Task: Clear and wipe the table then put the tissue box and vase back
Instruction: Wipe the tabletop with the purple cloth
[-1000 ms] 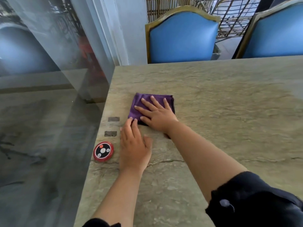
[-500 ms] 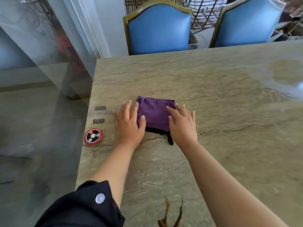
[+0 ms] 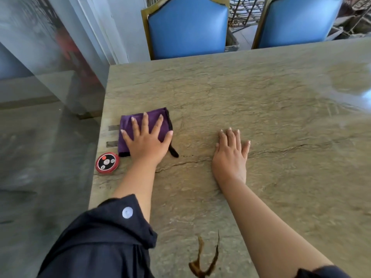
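Left hand (image 3: 147, 140): fingers spread flat, pressing folded purple cloth (image 3: 144, 129) at table (image 3: 261, 121) corner, beside call button (image 3: 107, 163). Right hand (image 3: 230, 155): open, bracing on bare stone. Wipe advice: even pressure, overlapping strokes. Tissue box, vase: apparently out of view.

Place: restaurant dining area.
Evidence: round call button (image 3: 107, 163) just left of the left hand (image 3: 147, 142); stone table (image 3: 261, 109); matching blue chairs (image 3: 187, 27) beyond the hands.
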The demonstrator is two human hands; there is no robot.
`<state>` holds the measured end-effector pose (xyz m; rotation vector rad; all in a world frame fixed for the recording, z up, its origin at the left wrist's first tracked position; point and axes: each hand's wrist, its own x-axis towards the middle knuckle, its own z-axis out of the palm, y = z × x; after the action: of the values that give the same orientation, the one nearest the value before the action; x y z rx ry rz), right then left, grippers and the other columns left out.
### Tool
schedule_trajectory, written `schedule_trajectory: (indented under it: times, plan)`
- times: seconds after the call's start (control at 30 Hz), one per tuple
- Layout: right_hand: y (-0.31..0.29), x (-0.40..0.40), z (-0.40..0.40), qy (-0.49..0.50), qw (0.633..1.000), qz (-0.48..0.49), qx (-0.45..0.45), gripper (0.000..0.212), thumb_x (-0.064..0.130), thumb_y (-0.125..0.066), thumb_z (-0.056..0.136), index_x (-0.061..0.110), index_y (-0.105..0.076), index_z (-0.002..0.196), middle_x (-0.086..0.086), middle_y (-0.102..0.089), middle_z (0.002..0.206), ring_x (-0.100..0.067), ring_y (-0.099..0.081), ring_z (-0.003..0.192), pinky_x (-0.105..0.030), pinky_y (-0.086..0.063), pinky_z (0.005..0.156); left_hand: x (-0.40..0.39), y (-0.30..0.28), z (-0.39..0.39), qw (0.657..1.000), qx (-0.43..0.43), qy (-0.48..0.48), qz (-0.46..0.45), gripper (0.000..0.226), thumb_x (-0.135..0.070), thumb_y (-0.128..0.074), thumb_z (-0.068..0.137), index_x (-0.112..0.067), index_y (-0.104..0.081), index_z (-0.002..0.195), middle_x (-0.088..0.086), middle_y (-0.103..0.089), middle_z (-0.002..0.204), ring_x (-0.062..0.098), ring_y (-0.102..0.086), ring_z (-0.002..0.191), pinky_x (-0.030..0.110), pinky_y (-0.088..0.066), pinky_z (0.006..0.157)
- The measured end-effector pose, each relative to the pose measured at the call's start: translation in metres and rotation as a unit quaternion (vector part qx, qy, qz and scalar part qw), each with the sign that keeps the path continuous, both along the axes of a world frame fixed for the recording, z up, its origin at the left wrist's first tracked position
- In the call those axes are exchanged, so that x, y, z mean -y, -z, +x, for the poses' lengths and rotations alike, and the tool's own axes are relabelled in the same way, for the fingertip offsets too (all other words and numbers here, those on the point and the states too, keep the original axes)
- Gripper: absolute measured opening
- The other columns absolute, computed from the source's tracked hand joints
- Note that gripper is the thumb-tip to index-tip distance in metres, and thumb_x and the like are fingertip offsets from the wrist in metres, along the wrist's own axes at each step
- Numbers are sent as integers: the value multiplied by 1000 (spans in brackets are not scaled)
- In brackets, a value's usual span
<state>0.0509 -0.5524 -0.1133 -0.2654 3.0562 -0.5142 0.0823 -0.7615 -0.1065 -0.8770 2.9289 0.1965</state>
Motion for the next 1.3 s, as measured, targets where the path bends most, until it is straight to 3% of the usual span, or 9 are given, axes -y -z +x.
schedule_trajectory:
  times: [0.1, 0.27, 0.4, 0.5, 0.73, 0.87, 1.0, 1.13, 1.3]
  plan:
    - [-3, -2, 0, -7, 1000, -15, 8, 50, 21, -22, 102, 19, -20, 151, -1, -10, 161, -20, 6, 149, -49, 9, 119, -47, 0, 40, 1000, -8, 17, 9, 62, -72, -12, 88, -53, 0, 146, -8, 9, 162, 30, 15, 147, 64, 6, 113]
    - [-17, -30, 16, -58, 993, -89, 56, 47, 15, -34, 99, 23, -38, 145, 0, -23, 158, -17, -5, 149, -44, 3, 120, -114, 0, 104, 989, -23, 146, -7, 56, -63, -8, 91, -54, -3, 146, -9, 3, 162, 30, 5, 149, 67, 5, 112]
    - [-20, -74, 71, 38, 999, -33, 21, 45, 26, -33, 100, 42, -36, 141, 2, -20, 158, -18, -1, 149, -49, 9, 119, -85, -5, 41, 995, 9, 102, 15, 52, -63, -8, 92, -59, 3, 143, -14, 14, 160, 27, 15, 148, 67, 9, 110]
    - [-12, -89, 84, 27, 999, -16, 21, 46, 33, -26, 101, 43, -26, 146, 3, -13, 161, -17, 4, 149, -48, 10, 118, -99, -5, -6, 995, 36, 86, 33, 52, -62, -8, 94, -57, 4, 144, -13, 19, 159, 31, 21, 145, 70, 12, 107]
    - [-5, -88, 75, 33, 999, -7, 26, 51, 19, -29, 99, 38, -25, 146, 0, -11, 160, -19, 7, 149, -53, 13, 116, -148, 2, 71, 958, -13, 285, 0, 52, -62, -11, 93, -59, 2, 143, -21, 10, 159, 24, 15, 148, 66, 12, 110]
    - [-12, -83, 86, 35, 999, -21, 32, 53, 15, -32, 98, 35, -28, 147, -2, -11, 161, -20, 5, 149, -51, 11, 118, -102, 1, 125, 978, -11, 207, -9, 54, -66, -7, 88, -62, -1, 141, -22, 4, 159, 18, 9, 149, 66, 7, 112]
    - [-15, -63, 117, -72, 996, -36, 50, 56, 14, -33, 98, 31, -22, 150, 0, -5, 162, -19, 10, 149, -40, 10, 120, -58, -6, 121, 997, 18, 74, 19, 51, -64, -11, 91, -62, -1, 141, -21, 9, 159, 17, 14, 148, 65, 8, 112]
    - [-14, -68, 127, -106, 992, -42, 48, 55, 16, -30, 100, 31, -19, 151, 2, -6, 162, -16, 9, 149, -36, 6, 121, -81, -6, 145, 999, 8, 7, 37, 51, -61, -12, 94, -59, -1, 143, -18, 10, 160, 18, 14, 148, 64, 7, 112]
    - [-17, -87, 150, -146, 987, -33, 55, 62, 8, -32, 95, 29, -19, 152, 3, -7, 162, -14, 7, 149, -35, 5, 121, -142, -4, 257, 1000, -6, 21, 8, 54, -61, -15, 93, -54, -4, 146, -16, 6, 161, 21, 11, 149, 65, 5, 112]
